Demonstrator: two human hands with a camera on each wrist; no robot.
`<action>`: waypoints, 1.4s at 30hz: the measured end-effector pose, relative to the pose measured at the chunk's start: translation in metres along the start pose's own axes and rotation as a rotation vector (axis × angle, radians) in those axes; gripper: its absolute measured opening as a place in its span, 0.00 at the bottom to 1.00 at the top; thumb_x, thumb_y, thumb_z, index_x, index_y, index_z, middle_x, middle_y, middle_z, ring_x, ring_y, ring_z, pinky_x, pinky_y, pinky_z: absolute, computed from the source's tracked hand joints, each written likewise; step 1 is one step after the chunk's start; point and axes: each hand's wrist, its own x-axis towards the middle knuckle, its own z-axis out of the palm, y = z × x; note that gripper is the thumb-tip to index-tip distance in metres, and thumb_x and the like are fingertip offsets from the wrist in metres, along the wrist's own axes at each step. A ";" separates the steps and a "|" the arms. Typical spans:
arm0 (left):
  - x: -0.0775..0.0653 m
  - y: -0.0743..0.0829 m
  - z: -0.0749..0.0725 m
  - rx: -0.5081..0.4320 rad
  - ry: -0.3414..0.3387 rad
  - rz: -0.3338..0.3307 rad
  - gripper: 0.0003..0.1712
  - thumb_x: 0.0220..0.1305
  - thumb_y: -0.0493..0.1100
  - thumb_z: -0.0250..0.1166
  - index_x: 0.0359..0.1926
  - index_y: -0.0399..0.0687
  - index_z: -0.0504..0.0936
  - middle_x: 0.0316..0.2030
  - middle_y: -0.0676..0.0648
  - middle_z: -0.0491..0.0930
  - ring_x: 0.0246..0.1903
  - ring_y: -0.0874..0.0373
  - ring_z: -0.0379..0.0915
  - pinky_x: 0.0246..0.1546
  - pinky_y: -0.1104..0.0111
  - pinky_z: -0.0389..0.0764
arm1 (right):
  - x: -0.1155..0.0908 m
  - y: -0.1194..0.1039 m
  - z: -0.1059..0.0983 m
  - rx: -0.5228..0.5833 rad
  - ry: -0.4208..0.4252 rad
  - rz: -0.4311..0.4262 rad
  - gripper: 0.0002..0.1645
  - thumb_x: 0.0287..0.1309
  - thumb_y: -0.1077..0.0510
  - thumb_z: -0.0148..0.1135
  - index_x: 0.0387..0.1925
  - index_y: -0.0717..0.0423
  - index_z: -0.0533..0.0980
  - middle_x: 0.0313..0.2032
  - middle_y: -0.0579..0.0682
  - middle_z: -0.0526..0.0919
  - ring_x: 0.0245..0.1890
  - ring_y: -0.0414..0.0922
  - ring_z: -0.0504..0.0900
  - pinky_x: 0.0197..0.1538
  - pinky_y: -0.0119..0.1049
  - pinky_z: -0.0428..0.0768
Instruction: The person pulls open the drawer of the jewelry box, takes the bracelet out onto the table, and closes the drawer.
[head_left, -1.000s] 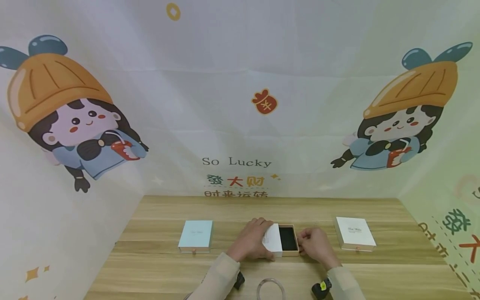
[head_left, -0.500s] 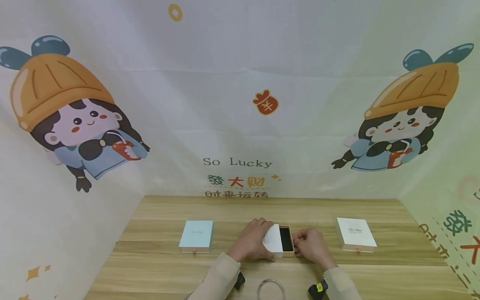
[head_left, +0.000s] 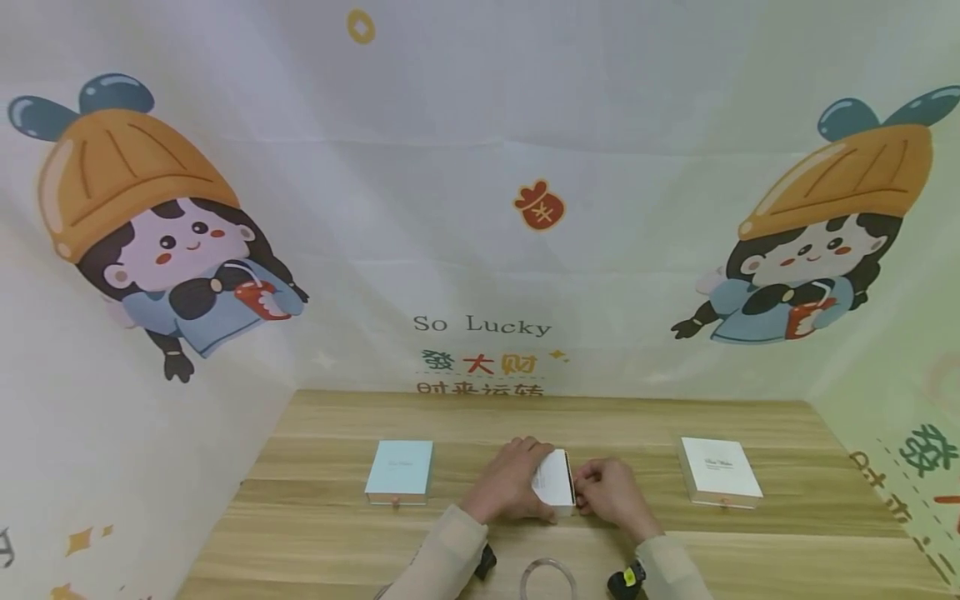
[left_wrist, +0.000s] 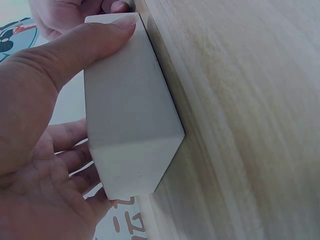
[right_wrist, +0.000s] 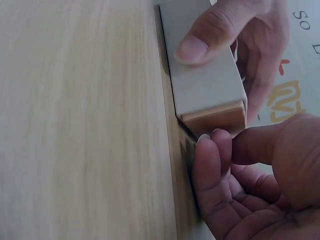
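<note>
A white drawer-style gift box (head_left: 553,483) lies on the table with its tan drawer (right_wrist: 215,118) almost fully inside the white sleeve. My left hand (head_left: 512,481) grips the sleeve from the left, thumb (left_wrist: 95,45) on the near side and fingers behind. At the drawer's front, my right hand (head_left: 609,493) has its thumb and fingertips pinched together against the tan face. The pull tab between those fingertips is hidden. In the right wrist view, the drawer's edge shows slightly past the sleeve.
On the left lies a pale blue drawer box (head_left: 401,472) with a small tab; on the right is a white one (head_left: 720,472). A clear ring (head_left: 548,577) sits at the table's front. Printed cloth (head_left: 465,208) walls the wooden table (head_left: 337,533) behind and at both sides.
The drawer, its black inside showing before, has slid left into the sleeve. My right hand has moved left with it, while the left hand keeps its grip. The view has shifted slightly.
</note>
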 end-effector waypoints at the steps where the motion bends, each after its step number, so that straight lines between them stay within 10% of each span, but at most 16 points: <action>1: 0.000 0.000 0.001 -0.002 -0.001 0.002 0.54 0.39 0.55 0.86 0.69 0.50 0.73 0.57 0.51 0.78 0.53 0.59 0.70 0.57 0.66 0.75 | 0.000 0.000 0.000 -0.001 -0.002 0.000 0.07 0.60 0.70 0.58 0.29 0.66 0.82 0.20 0.51 0.82 0.18 0.40 0.80 0.23 0.34 0.83; 18: -0.002 0.008 -0.006 0.048 -0.028 0.010 0.60 0.36 0.57 0.87 0.70 0.45 0.71 0.62 0.47 0.78 0.61 0.52 0.72 0.66 0.62 0.73 | -0.001 0.005 -0.003 0.057 -0.069 -0.049 0.06 0.63 0.69 0.60 0.35 0.69 0.82 0.23 0.51 0.84 0.21 0.40 0.82 0.25 0.33 0.85; 24: -0.003 0.008 -0.010 0.015 -0.063 -0.017 0.67 0.37 0.61 0.85 0.75 0.42 0.64 0.73 0.41 0.68 0.77 0.44 0.58 0.78 0.53 0.57 | 0.003 0.007 -0.016 -0.047 -0.119 -0.173 0.09 0.63 0.62 0.67 0.42 0.64 0.82 0.32 0.50 0.87 0.30 0.40 0.83 0.33 0.30 0.83; 28: -0.005 0.002 -0.009 -0.032 -0.008 -0.049 0.69 0.41 0.67 0.81 0.78 0.42 0.59 0.77 0.38 0.62 0.79 0.41 0.50 0.78 0.49 0.57 | 0.006 0.002 -0.024 -0.127 -0.116 -0.243 0.15 0.61 0.57 0.70 0.48 0.59 0.82 0.41 0.51 0.88 0.41 0.43 0.84 0.46 0.35 0.83; 34: -0.016 -0.004 -0.006 -0.207 0.123 -0.139 0.65 0.49 0.68 0.77 0.79 0.44 0.58 0.73 0.35 0.63 0.72 0.41 0.62 0.69 0.47 0.71 | 0.008 -0.009 -0.034 -0.149 -0.171 -0.276 0.25 0.63 0.56 0.70 0.60 0.55 0.78 0.57 0.57 0.84 0.55 0.57 0.83 0.58 0.55 0.82; 42: -0.036 0.000 -0.005 -0.438 0.272 -0.312 0.51 0.61 0.57 0.74 0.73 0.31 0.64 0.63 0.29 0.69 0.62 0.34 0.71 0.63 0.40 0.74 | 0.019 -0.016 -0.042 -0.190 -0.294 -0.354 0.35 0.64 0.56 0.69 0.71 0.53 0.70 0.68 0.58 0.76 0.62 0.62 0.79 0.62 0.57 0.80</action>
